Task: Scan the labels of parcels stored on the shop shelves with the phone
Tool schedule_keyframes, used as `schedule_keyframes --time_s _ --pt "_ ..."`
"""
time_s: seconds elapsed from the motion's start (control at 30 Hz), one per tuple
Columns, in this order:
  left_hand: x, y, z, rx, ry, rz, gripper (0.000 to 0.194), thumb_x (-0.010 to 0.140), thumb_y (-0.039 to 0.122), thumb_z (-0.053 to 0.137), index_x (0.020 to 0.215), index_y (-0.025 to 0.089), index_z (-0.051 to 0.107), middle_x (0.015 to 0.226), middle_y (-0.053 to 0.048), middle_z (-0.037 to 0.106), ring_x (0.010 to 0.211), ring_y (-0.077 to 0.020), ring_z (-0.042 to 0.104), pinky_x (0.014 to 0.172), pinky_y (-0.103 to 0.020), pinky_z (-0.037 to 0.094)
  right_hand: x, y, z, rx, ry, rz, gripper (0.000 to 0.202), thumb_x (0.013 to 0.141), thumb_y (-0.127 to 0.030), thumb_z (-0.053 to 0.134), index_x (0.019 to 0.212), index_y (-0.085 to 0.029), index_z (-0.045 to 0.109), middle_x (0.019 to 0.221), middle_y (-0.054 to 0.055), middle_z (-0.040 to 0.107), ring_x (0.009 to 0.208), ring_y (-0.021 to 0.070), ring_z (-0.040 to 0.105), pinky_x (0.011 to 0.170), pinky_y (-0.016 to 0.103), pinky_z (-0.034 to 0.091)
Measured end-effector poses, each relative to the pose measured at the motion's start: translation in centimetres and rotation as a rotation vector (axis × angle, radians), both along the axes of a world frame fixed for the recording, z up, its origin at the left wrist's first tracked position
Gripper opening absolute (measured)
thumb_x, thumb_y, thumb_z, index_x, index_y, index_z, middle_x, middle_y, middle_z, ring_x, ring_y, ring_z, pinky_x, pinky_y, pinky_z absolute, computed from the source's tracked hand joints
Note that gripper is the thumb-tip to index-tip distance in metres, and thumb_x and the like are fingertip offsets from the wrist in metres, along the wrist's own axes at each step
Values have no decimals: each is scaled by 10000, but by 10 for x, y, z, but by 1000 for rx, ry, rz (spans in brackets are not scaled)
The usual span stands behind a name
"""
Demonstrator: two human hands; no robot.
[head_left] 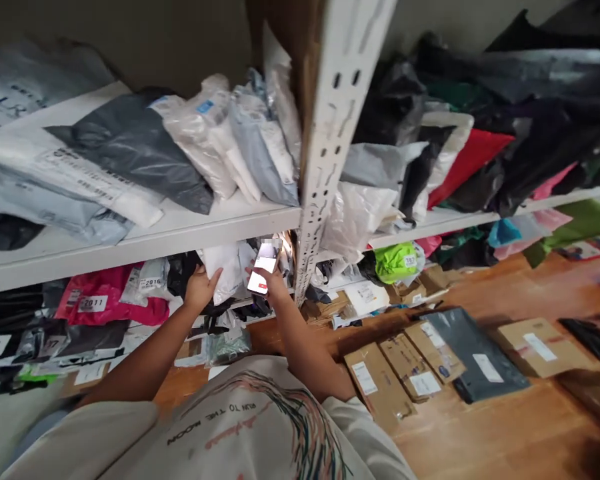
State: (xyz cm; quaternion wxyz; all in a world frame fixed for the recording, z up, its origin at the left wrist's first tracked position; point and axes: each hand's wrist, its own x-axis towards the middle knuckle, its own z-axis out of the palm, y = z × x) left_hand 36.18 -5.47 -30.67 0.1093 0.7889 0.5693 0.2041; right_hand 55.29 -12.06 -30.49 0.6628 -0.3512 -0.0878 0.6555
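My left hand [200,288] grips the edge of a white plastic mailing bag [227,267] on the lower shelf, thumb in front and the other fingers partly hidden behind. In my right hand [275,281] is a smartphone [264,267] with a lit screen, held just right of the white bag. Bright light shows beside the phone, near the shelf post. Left of my left hand lies a pink parcel bag [115,300] with a number label, next to dark and clear bags.
A white perforated shelf post [330,140] stands right of the phone. The upper shelf edge [140,239], loaded with grey and white mailing bags, runs above my hands. Cardboard boxes [380,387] and a dark flat parcel [480,353] lie on the wooden floor at right.
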Motion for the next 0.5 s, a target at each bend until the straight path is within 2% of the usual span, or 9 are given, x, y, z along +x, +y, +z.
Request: schedule_keyframes --time_s 0.2,0.3,0.5 --pt "1 8 6 -104 16 60 441 790 518 427 803 160 684 1092 -178 717 1104 -315 642 972 -378 502 12 -16 1 147 61 156 414 606 -155 817 935 -219 574 846 -26 735 687 208 756 516 266 585" --pt "-1 11 10 -166 24 95 442 756 552 465 745 164 675 992 -186 738 1024 -344 677 895 -391 537 8 -25 7 189 103 240 504 611 -245 847 971 -237 496 882 -12 728 668 222 761 495 290 592" --pt "2 12 12 -216 -45 153 409 776 504 486 846 154 686 954 -131 758 961 -308 696 818 -370 565 -10 -29 19 170 163 289 576 666 -428 827 882 -276 315 854 -14 713 603 225 752 459 335 602"
